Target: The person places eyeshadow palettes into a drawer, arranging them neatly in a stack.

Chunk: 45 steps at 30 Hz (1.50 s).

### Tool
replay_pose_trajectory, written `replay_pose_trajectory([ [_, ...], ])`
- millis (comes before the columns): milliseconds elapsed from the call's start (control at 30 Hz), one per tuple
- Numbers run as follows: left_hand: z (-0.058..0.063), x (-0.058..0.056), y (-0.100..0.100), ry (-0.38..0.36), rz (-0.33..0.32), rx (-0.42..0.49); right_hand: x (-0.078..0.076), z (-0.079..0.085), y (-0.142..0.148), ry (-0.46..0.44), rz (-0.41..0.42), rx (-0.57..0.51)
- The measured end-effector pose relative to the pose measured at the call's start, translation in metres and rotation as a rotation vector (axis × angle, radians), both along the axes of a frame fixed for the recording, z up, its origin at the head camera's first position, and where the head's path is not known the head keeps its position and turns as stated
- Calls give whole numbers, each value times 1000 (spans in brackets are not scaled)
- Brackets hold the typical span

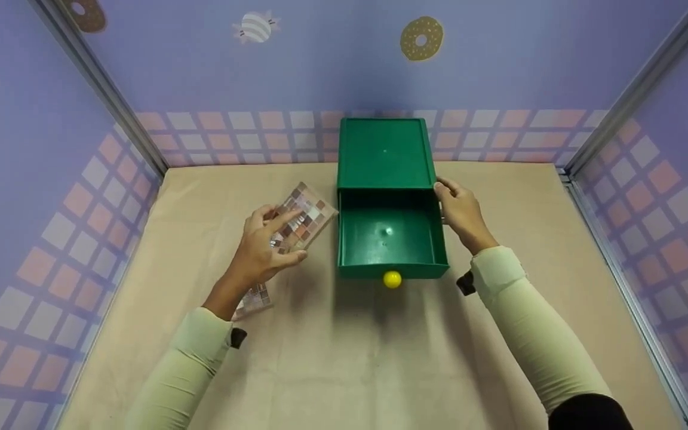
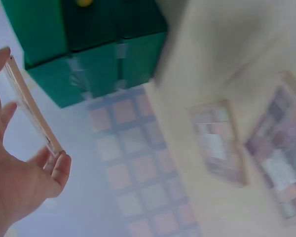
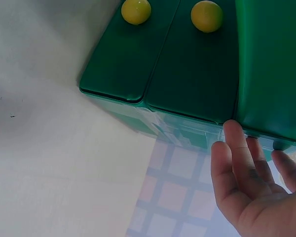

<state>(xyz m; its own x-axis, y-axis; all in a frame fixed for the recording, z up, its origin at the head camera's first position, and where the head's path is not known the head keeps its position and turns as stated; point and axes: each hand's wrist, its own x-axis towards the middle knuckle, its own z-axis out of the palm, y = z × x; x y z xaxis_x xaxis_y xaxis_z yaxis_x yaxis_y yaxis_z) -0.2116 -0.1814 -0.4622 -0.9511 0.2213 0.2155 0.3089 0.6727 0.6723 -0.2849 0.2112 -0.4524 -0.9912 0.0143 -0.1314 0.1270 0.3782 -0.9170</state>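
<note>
My left hand [image 1: 260, 248] grips an eyeshadow palette [image 1: 305, 221] by its edges, with the grid of pans facing up, left of a green drawer cabinet [image 1: 386, 152]. Seen edge-on, the same palette [image 2: 33, 106] lies between thumb and fingers in the left wrist view. The cabinet's top drawer [image 1: 393, 272] is pulled out, and its visible floor is bare. My right hand [image 1: 462, 212] rests against the cabinet's right side; in the right wrist view its fingertips touch the side edge near the pulled-out drawer.
Two more palettes, a smaller one [image 2: 217, 143] and a larger one [image 2: 281, 148], lie on the table. Lower drawers with yellow round knobs [image 3: 207, 16] are closed. Patterned purple walls [image 1: 332, 71] enclose the cloth-covered table [image 1: 380, 370] at the back and sides.
</note>
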Motion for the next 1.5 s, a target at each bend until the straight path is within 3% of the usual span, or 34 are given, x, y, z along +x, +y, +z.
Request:
replay_pose_trajectory([
  [200,28,-1,24,37,-139,-115,-1,-1,2,-1,-1,-2],
  [333,42,-4,45,23,-235,-188,0,-1,2,-6,-10,-1],
  [467,49,-10,65,9,-339,-244,0,-1,-1,-11,-11,0],
  [600,47,-15,81,-34,-412,-283,2,-2,-5,-15,-7,0],
  [767,45,-20,94,-105,-441,-323,3,-2,-5,-15,-9,6],
  [1033,49,-27,101,-136,-497,-356,2,-2,-4,-25,-4,3],
  [1267,49,-28,97,-143,-552,-309,0,0,-2,-12,-5,13],
  [1500,51,-28,90,-114,-505,-231,1,1,0,-6,-7,12],
])
